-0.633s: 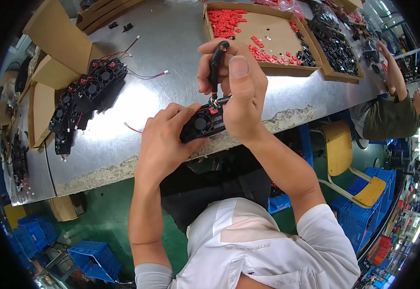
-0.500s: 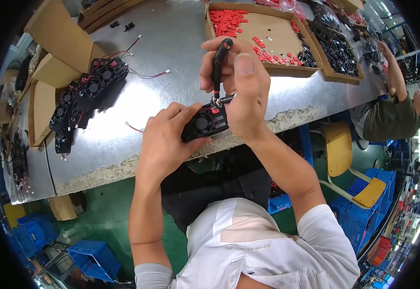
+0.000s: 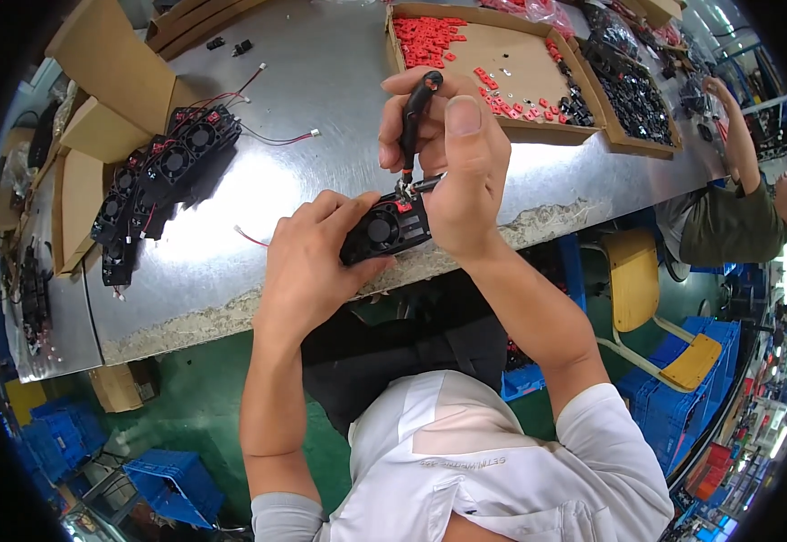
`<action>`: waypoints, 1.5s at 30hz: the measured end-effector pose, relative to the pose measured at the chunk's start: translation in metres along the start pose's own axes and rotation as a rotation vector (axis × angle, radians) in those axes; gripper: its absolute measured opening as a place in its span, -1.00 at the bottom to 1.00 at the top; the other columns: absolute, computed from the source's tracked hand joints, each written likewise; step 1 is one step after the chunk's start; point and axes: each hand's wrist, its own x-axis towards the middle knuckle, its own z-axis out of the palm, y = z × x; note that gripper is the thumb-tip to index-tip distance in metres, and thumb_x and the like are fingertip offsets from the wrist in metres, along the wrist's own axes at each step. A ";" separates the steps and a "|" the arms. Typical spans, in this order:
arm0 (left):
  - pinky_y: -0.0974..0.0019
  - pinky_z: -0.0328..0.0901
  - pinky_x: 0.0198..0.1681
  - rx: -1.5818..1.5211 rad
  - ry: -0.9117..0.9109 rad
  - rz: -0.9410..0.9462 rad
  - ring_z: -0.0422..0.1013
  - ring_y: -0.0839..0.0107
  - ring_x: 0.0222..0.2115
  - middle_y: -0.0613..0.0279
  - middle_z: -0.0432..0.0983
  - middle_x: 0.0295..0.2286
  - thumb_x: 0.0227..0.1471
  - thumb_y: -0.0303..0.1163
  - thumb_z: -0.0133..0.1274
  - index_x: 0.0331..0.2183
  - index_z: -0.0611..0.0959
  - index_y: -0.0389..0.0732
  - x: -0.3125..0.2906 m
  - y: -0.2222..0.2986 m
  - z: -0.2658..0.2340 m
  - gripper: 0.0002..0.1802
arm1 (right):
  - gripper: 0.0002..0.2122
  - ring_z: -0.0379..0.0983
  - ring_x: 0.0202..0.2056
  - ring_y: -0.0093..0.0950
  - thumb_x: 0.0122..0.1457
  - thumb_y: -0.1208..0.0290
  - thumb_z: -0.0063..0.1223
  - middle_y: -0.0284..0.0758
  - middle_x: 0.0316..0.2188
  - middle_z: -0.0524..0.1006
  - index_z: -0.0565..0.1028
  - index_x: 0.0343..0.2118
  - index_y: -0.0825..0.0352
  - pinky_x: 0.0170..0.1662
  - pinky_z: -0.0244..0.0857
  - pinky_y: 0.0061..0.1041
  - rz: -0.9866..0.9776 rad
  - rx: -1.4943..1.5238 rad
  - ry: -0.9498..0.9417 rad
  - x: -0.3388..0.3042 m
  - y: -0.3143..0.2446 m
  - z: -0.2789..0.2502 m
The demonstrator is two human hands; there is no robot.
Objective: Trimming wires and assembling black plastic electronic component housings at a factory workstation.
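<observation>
My left hand is closed around the left end of a black fan unit, thumb at its near edge and fingers along the top. The unit rests near the table's front edge, with a red block by its upper right corner. Upright in my right hand is a black screwdriver with orange bands, its tip down at small metal pieces beside the red block. The heel of my right hand lies against the unit's right end. A short dark rod pokes out by my right palm.
More black fan units with red and black wires lie at left beside an open cardboard box. A shallow tray of red blocks and a box of black parts stand at upper right. Another person sits at far right, near a yellow chair.
The screwdriver's top and my right hand have shifted very slightly to the right. My left hand and the fan unit hold nearly the same place.
</observation>
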 end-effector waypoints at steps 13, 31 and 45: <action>0.18 0.24 -0.25 0.002 0.006 -0.003 0.41 0.18 -0.33 0.24 0.45 -0.35 -0.34 -0.22 0.33 -0.08 0.55 -0.10 0.000 -0.001 0.002 -0.33 | -0.51 0.33 -0.50 -0.58 0.29 0.00 -0.37 -0.30 -0.49 0.41 0.35 -0.13 0.44 -0.43 0.22 -0.62 -0.009 -0.042 -0.004 0.000 0.000 0.001; 0.18 0.22 -0.26 0.026 0.001 0.006 0.40 0.19 -0.33 0.25 0.44 -0.35 -0.34 -0.26 0.34 -0.07 0.54 -0.08 0.000 0.001 0.000 -0.34 | -0.43 0.33 -0.46 -0.56 0.29 -0.07 -0.42 -0.29 -0.44 0.41 0.32 -0.06 0.46 -0.37 0.23 -0.61 0.018 0.034 -0.024 0.005 -0.010 -0.013; 0.16 0.12 -0.06 0.203 0.071 0.102 0.32 0.25 -0.23 0.30 0.44 -0.27 -0.43 -0.35 0.36 -0.07 0.53 -0.04 -0.002 0.007 0.003 -0.27 | 0.01 0.19 0.03 -0.09 -0.25 -0.11 0.33 -0.08 0.00 0.22 0.08 0.23 0.31 0.07 0.10 -0.16 0.116 -1.347 -0.350 -0.040 0.012 -0.103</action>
